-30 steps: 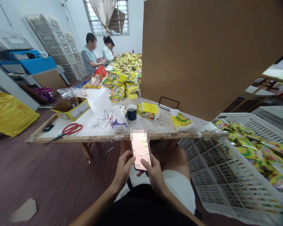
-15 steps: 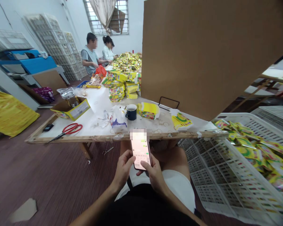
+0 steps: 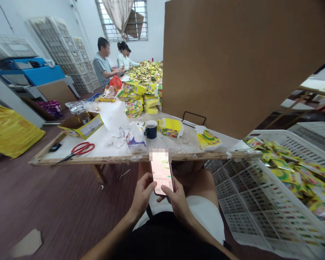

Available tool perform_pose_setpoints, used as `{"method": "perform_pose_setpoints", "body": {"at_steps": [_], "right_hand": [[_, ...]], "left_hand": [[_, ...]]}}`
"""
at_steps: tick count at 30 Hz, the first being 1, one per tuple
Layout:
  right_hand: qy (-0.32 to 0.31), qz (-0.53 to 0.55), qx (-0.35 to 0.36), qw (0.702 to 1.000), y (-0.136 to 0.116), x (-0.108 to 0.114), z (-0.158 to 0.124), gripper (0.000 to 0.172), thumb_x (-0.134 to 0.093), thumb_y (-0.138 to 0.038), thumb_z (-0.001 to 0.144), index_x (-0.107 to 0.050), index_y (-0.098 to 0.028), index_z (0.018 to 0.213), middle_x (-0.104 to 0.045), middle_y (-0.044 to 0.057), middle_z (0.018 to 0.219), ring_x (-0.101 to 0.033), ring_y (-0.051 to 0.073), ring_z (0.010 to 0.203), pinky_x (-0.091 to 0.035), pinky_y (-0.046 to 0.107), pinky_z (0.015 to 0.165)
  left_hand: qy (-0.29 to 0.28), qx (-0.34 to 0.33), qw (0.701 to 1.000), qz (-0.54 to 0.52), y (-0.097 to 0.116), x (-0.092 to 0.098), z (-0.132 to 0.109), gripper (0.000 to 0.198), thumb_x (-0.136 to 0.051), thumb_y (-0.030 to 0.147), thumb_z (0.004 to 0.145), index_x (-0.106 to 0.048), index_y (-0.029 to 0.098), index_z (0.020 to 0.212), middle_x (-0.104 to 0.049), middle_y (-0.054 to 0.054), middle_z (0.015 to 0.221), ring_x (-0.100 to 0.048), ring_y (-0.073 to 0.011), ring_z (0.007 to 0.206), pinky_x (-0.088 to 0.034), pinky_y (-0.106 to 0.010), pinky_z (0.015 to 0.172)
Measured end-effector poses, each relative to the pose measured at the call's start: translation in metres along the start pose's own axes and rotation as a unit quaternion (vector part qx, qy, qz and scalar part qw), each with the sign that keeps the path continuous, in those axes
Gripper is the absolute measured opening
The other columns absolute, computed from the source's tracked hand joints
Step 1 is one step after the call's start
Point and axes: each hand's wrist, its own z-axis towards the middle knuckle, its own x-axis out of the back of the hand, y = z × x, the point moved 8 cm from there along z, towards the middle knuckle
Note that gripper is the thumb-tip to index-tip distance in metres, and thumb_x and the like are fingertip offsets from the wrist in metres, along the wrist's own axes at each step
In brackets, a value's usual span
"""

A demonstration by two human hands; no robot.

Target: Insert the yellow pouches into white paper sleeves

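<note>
Both hands hold a lit smartphone (image 3: 161, 177) in front of the table edge, above my lap. My left hand (image 3: 143, 193) grips its left side, the thumb over the lower screen. From the right side my right hand (image 3: 176, 196) grips it too, its thumb on the screen's lower middle. A keyboard and green message bubbles show on the screen, whose top is blurred out. Beyond the phone, on the table, stand a dark blue mug (image 3: 151, 130) and a tissue pack (image 3: 137, 142). A yellow packet bundle (image 3: 170, 127) lies right of the mug.
Red-handled scissors (image 3: 82, 148) and an opened yellow box (image 3: 82, 126) lie on the table's left. A large cardboard sheet (image 3: 227, 68) rises at right. Beside my right leg stands a white crate (image 3: 249, 206) of yellow packets. Two co-workers (image 3: 103, 65) are by a packet heap (image 3: 146, 71).
My left thumb has shifted slightly to the right over the phone screen. The nearer co-worker's hands have risen and drawn back from the heap. The phone stays in place.
</note>
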Motion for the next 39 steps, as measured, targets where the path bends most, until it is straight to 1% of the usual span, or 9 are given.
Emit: {"method": "perform_pose_setpoints", "body": {"at_steps": [4, 13, 21, 27, 34, 39], "right_hand": [[0.005, -0.001, -0.001, 1.0, -0.0013, -0.0006, -0.0004, 0.031, -0.066, -0.026, 0.075, -0.062, -0.015, 0.104, -0.067, 0.007, 0.092, -0.062, 0.018, 0.068, -0.057, 0.025, 0.043], [0.004, 0.003, -0.002, 1.0, -0.0006, 0.0006, -0.0011, 0.033, -0.066, -0.027, 0.076, -0.062, -0.015, 0.106, -0.067, 0.007, 0.093, -0.062, 0.019, 0.068, -0.057, 0.025, 0.044], [0.011, 0.003, -0.001, 1.0, -0.0022, 0.0002, -0.0019, 0.034, -0.068, -0.031, 0.075, -0.062, -0.015, 0.105, -0.068, 0.008, 0.092, -0.062, 0.019, 0.066, -0.056, 0.026, 0.043], [0.019, 0.003, -0.007, 1.0, 0.001, 0.0025, -0.0019, 0.035, -0.067, -0.028, 0.074, -0.062, -0.015, 0.105, -0.068, 0.007, 0.092, -0.062, 0.019, 0.066, -0.056, 0.025, 0.043], [0.005, 0.022, -0.012, 1.0, -0.0011, 0.0007, -0.0021, 0.034, -0.062, -0.022, 0.07, -0.065, -0.017, 0.104, -0.067, 0.005, 0.09, -0.061, 0.019, 0.07, -0.056, 0.025, 0.045], [0.003, 0.018, -0.008, 1.0, 0.0001, 0.0011, -0.0017, 0.035, -0.063, -0.023, 0.072, -0.063, -0.017, 0.106, -0.067, 0.006, 0.093, -0.063, 0.02, 0.071, -0.056, 0.026, 0.044]], "left_hand": [[0.0, 0.001, 1.0, 0.004, 0.0004, 0.0001, 0.0001, 0.007, -0.058, 0.023, 0.077, -0.057, 0.017, 0.076, -0.063, -0.001, 0.073, -0.056, -0.0168, 0.071, -0.044, -0.026, 0.066], [-0.006, 0.002, 1.0, 0.008, 0.0004, -0.0018, -0.0006, 0.008, -0.059, 0.025, 0.076, -0.057, 0.017, 0.078, -0.064, -0.003, 0.075, -0.058, -0.0179, 0.073, -0.045, -0.028, 0.069], [-0.011, 0.003, 1.0, 0.008, -0.0017, -0.0026, 0.0002, 0.009, -0.059, 0.025, 0.077, -0.057, 0.016, 0.079, -0.065, -0.003, 0.076, -0.057, -0.0173, 0.071, -0.045, -0.028, 0.069], [-0.008, 0.002, 1.0, 0.012, -0.0013, -0.0026, -0.0003, 0.009, -0.059, 0.025, 0.076, -0.058, 0.017, 0.078, -0.064, -0.002, 0.075, -0.058, -0.0175, 0.071, -0.045, -0.028, 0.069], [0.0, 0.003, 1.0, 0.02, -0.0011, -0.0022, -0.0002, 0.01, -0.06, 0.025, 0.075, -0.057, 0.017, 0.078, -0.064, -0.003, 0.076, -0.059, -0.0186, 0.073, -0.046, -0.029, 0.069], [-0.003, 0.003, 1.0, 0.024, -0.0016, -0.0033, -0.0004, 0.009, -0.059, 0.025, 0.075, -0.057, 0.017, 0.079, -0.064, -0.002, 0.075, -0.058, -0.0179, 0.071, -0.045, -0.029, 0.069]]}}
